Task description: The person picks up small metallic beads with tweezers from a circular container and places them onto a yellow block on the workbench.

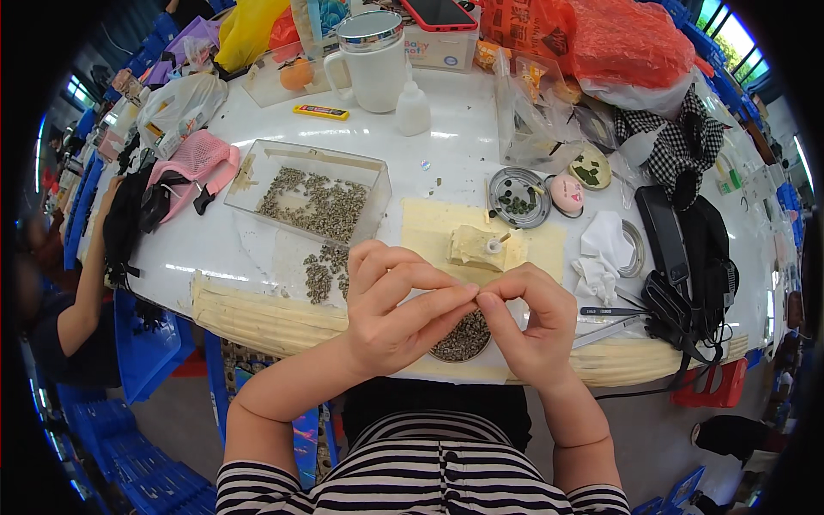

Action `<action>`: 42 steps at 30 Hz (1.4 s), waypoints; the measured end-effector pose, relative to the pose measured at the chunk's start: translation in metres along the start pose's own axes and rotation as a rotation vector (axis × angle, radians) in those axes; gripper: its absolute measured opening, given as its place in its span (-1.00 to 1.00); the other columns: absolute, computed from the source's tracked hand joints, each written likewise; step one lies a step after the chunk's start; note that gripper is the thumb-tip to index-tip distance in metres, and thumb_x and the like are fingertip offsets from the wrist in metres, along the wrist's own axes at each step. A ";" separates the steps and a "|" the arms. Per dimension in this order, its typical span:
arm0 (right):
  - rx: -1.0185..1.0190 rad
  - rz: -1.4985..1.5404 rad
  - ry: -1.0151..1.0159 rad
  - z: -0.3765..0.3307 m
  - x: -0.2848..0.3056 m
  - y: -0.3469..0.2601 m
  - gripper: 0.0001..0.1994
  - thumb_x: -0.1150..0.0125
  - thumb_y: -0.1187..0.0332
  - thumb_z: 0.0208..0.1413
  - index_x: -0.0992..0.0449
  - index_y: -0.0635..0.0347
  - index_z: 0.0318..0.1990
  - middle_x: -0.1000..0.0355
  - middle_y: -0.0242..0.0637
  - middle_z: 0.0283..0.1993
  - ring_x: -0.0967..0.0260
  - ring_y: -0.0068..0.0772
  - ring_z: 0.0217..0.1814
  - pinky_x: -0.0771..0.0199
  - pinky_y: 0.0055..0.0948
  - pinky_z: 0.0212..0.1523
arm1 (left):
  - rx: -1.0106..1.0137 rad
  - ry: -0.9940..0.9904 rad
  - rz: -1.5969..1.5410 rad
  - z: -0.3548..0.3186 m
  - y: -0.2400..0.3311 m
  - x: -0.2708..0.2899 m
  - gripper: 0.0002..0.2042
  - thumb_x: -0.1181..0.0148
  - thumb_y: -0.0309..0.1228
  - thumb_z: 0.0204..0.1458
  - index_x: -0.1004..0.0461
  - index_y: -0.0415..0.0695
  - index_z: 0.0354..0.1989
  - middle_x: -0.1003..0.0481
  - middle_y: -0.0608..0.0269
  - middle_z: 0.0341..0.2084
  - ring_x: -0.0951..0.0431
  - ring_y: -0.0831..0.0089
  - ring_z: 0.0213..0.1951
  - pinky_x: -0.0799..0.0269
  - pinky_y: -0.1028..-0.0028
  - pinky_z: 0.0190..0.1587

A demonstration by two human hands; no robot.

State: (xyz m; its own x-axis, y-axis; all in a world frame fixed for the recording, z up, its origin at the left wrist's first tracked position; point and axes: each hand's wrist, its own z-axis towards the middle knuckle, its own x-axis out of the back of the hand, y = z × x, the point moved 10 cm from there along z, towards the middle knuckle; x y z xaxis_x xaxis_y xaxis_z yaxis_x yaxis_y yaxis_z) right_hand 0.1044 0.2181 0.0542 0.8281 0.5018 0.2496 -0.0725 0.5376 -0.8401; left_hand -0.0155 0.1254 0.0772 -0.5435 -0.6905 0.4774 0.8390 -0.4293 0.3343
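Note:
My left hand (pixel 396 302) and my right hand (pixel 534 322) meet fingertip to fingertip over the table's front edge. Both are pinched closed; anything between the fingertips is too small to make out. Just below them is a round dish (pixel 463 341) of small grey-brown pieces, partly hidden by my hands. Beyond my fingers a cream-coloured block (pixel 468 246) with a small peg on top rests on a yellowish sheet (pixel 421 223). To the left, a clear plastic box (pixel 378 202) holds many similar small pieces, and more pieces (pixel 319 279) lie loose beside it.
Round dishes with dark green bits (pixel 518 197) stand right of the block, near a pink egg-shaped item (pixel 566 194). Tweezers (pixel 609 311), white tissue (pixel 603 245) and a black bag (pixel 687 275) lie at right. A white mug (pixel 373 73) and squeeze bottle (pixel 413 112) stand behind. Another person's arm (pixel 90 279) is far left.

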 end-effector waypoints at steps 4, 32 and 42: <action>-0.029 0.036 -0.022 0.000 -0.002 0.003 -0.97 -0.33 0.58 0.09 -0.58 0.33 -0.35 -0.52 -0.28 -0.41 -0.42 -0.51 -0.42 -0.42 -0.55 -0.35 | -0.002 -0.009 -0.004 0.000 0.001 0.001 -0.71 -0.53 -0.38 -0.26 -0.71 0.03 -0.26 -0.57 0.55 -0.37 -0.42 0.43 -0.28 -0.17 0.35 -0.16; -0.026 0.032 -0.010 -0.003 -0.002 0.003 -0.90 -0.37 0.55 0.09 -0.64 0.33 -0.23 -0.55 -0.27 -0.36 -0.49 -0.49 -0.38 -0.47 -0.56 -0.34 | 0.042 0.000 -0.002 0.001 -0.004 0.004 -0.73 -0.52 -0.42 -0.25 -0.70 0.03 -0.28 -0.57 0.56 -0.39 -0.42 0.45 -0.29 -0.15 0.34 -0.13; 0.316 -0.279 0.001 -0.007 -0.012 -0.030 -0.65 -0.47 0.54 -0.11 -0.71 0.17 -0.07 -0.50 -0.32 -0.42 -0.39 -0.41 -0.49 -0.37 -0.48 -0.51 | 0.125 -0.007 -0.008 0.003 -0.015 0.004 -0.71 -0.50 -0.50 -0.30 -0.69 0.00 -0.30 -0.54 0.54 -0.44 -0.45 0.45 -0.32 -0.16 0.35 -0.14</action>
State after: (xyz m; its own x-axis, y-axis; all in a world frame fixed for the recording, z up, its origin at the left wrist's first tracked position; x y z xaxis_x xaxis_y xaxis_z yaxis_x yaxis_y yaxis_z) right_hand 0.1007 0.1914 0.0731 0.8409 0.3067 0.4459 -0.0120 0.8343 -0.5513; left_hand -0.0300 0.1307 0.0761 -0.5509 -0.6830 0.4796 0.8250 -0.3586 0.4369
